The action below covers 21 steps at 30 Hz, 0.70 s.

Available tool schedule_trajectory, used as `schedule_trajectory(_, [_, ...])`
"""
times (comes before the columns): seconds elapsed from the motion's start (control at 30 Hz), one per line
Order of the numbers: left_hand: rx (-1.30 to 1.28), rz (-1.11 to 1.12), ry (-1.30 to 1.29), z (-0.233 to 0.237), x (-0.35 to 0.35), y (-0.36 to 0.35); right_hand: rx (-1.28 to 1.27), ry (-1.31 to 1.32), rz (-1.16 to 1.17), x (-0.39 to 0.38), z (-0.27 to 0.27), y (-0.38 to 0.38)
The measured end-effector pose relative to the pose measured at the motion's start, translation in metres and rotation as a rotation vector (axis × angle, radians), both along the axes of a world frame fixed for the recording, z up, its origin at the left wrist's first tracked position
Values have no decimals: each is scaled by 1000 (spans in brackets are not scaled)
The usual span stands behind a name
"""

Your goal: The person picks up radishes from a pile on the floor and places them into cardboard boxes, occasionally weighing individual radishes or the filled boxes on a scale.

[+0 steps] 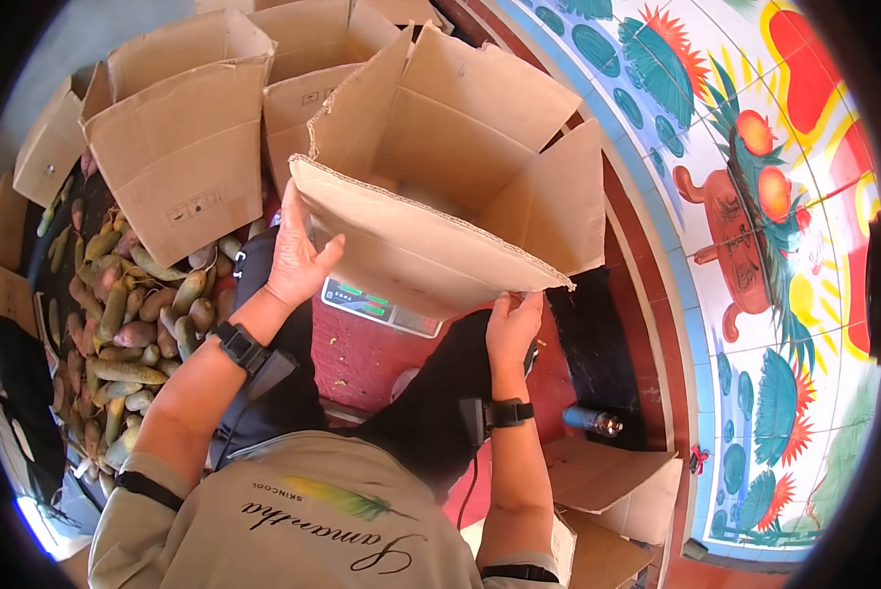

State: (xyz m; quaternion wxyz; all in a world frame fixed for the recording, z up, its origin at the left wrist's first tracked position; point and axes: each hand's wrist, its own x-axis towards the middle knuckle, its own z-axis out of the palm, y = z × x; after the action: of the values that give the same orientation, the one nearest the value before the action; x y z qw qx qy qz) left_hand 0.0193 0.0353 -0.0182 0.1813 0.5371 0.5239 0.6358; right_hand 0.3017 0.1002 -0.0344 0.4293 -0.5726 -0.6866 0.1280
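An open brown cardboard box (460, 157) sits on a digital scale (372, 304) in front of me, its flaps spread out. My left hand (298, 255) presses flat against the near flap at its left side. My right hand (512, 329) grips the lower right edge of the same flap between thumb and fingers. Both wrists wear black bands. The scale's green display shows under the flap. The inside of the box is mostly hidden by its flaps.
A heap of greenish and purplish oblong fruits (116, 314) lies on the floor at left. Several other cardboard boxes (190, 147) stand behind it. A metal flask (593, 420) lies at right near flat cardboard (607, 481). A painted tiled wall (755, 196) runs along the right.
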Motion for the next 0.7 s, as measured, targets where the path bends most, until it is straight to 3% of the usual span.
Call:
schedule_trajectory(0.33, [-65, 40, 88, -8, -6, -15, 4, 33, 101, 7, -14, 16])
schedule_trajectory(0.43, [-73, -59, 59, -7, -6, -17, 2, 69, 110, 14, -26, 24])
schedule_trajectory(0.7, [-15, -71, 111, -7, 1, -16, -119, 182, 55, 6, -5, 12])
